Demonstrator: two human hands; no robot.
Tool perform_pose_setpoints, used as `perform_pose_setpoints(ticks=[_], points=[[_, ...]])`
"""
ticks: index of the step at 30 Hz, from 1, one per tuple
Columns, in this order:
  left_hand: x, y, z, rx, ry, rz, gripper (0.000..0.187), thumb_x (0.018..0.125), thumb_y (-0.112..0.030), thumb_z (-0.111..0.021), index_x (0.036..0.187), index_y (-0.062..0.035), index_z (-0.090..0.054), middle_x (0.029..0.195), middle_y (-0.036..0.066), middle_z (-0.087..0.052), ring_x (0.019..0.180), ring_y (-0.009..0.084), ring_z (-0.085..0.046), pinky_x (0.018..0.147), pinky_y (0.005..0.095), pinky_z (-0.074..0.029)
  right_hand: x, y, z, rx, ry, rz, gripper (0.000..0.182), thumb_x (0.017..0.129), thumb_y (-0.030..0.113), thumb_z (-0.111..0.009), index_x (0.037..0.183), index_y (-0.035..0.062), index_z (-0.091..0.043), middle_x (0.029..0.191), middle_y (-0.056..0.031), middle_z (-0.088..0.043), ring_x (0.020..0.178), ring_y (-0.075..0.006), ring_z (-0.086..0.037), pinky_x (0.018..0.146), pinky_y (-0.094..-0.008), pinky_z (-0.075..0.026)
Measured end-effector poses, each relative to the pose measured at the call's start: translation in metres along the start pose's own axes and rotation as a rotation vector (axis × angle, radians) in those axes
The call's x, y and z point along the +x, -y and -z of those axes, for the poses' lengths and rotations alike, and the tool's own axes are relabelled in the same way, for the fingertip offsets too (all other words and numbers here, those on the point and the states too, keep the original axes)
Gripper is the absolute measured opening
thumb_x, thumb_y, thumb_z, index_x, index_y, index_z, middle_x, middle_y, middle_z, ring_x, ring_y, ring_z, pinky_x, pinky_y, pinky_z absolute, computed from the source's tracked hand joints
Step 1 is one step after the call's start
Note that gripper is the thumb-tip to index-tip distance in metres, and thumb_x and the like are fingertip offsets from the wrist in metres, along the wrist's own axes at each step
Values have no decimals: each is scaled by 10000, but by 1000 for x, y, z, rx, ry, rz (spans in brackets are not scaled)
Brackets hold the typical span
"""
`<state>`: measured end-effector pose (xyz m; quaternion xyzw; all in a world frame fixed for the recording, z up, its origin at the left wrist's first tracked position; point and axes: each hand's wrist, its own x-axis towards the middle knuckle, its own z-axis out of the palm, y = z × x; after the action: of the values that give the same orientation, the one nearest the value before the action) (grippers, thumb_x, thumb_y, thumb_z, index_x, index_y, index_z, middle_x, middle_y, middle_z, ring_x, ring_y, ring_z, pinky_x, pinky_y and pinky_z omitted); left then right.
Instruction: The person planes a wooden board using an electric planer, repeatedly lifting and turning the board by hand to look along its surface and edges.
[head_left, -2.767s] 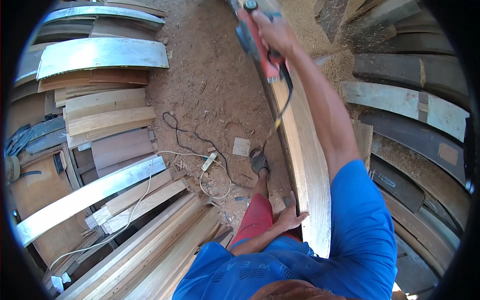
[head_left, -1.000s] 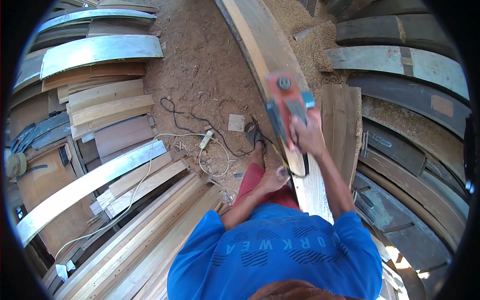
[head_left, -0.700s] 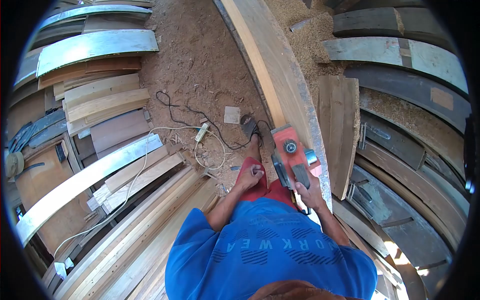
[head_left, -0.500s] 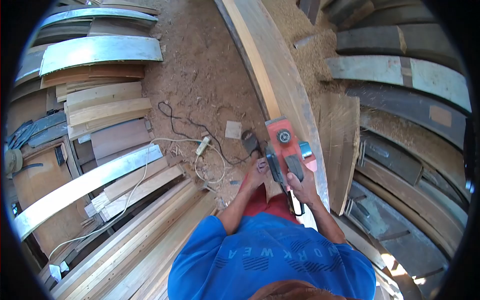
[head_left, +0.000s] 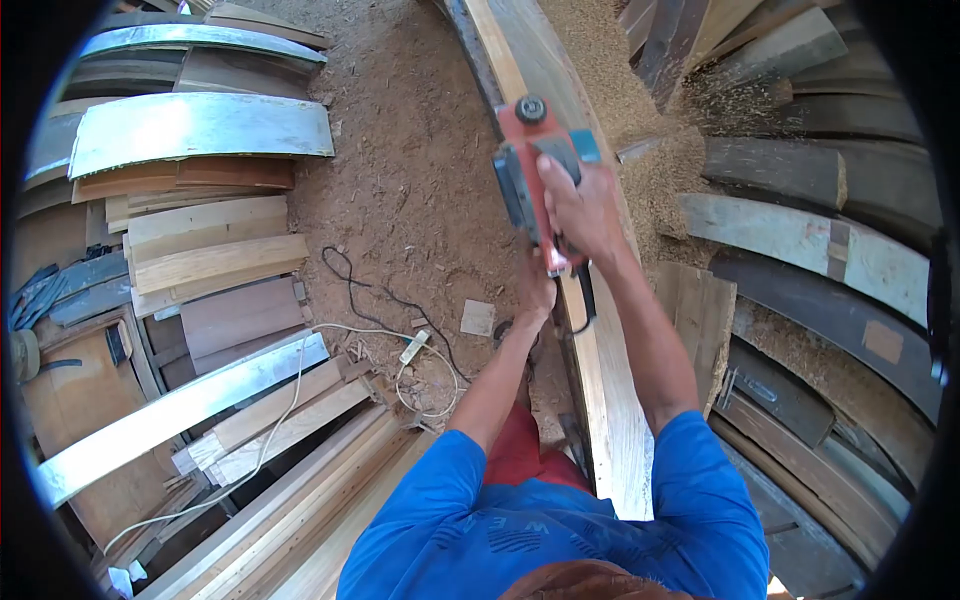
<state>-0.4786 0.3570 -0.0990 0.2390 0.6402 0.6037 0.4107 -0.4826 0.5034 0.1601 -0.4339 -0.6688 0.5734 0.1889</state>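
A red electric hand planer point(head_left: 530, 190) with a black front knob rides on a narrow light wood strip point(head_left: 497, 50), which runs lengthwise along a wider board point(head_left: 560, 75). My right hand point(head_left: 582, 205) is wrapped round the planer's dark rear handle, thumb on top. Close behind the planer's left rear side is my left hand point(head_left: 538, 288), low beside the strip's edge; its fingers are mostly hidden. The planed strip point(head_left: 588, 385) continues back toward my body, and a black cord hangs from the tool's rear.
Wood chips point(head_left: 740, 100) fly off to the right over a sawdust heap point(head_left: 665, 180). Stacked planks point(head_left: 215, 235) line the left, more boards point(head_left: 810, 245) the right. A power strip point(head_left: 414, 347) and a black cable point(head_left: 370, 290) lie on the dirt floor.
My right hand has pushed the planer forward along the strip, away from my body. My left hand has moved forward too, and both arms are more outstretched.
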Motion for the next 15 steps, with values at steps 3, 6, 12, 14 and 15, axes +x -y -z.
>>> perform_pose_setpoints(ticks=[3, 6, 12, 14, 15], points=[[19, -23, -6, -9, -21, -4, 623, 1065, -484, -398, 1448, 4, -352, 1365, 223, -546, 1285, 341, -528, 1093, 413, -387, 72, 23, -9, -16, 36, -7, 534, 989, 479, -604, 675, 48, -587, 571, -23, -562, 494, -125, -560, 478, -314, -435], [17, -52, -7, 5, -43, 7, 694, 1071, -510, -357, 1513, 10, -230, 1437, 251, -479, 1347, 351, -470, 1133, 408, -346, 142, 40, -24, -8, 36, 25, 538, 987, 506, -597, 700, 51, -591, 571, -31, -569, 485, -144, -561, 494, -316, -441], [17, -57, -4, 67, -50, -47, 808, 1083, -539, -288, 1624, 14, -51, 1571, 315, -342, 1474, 390, -343, 1219, 405, -251, 264, 78, -33, 69, 64, 0, 423, 1009, 442, -607, 733, 125, -558, 568, 10, -518, 438, -122, -477, 408, -308, -377], [20, -53, -6, 4, -77, -52, 819, 1083, -542, -291, 1622, 18, -33, 1573, 288, -347, 1447, 357, -372, 1204, 397, -280, 268, 82, -33, 191, 101, -38, 374, 1020, 400, -613, 744, 159, -541, 563, 34, -484, 420, -112, -435, 375, -302, -348], [19, -58, -9, -74, -83, -33, 824, 1085, -542, -291, 1623, 17, -12, 1568, 258, -363, 1418, 322, -403, 1188, 394, -309, 266, 72, -32, 257, 115, -20, 369, 1021, 396, -611, 746, 160, -541, 562, 36, -479, 420, -108, -431, 376, -299, -344]])
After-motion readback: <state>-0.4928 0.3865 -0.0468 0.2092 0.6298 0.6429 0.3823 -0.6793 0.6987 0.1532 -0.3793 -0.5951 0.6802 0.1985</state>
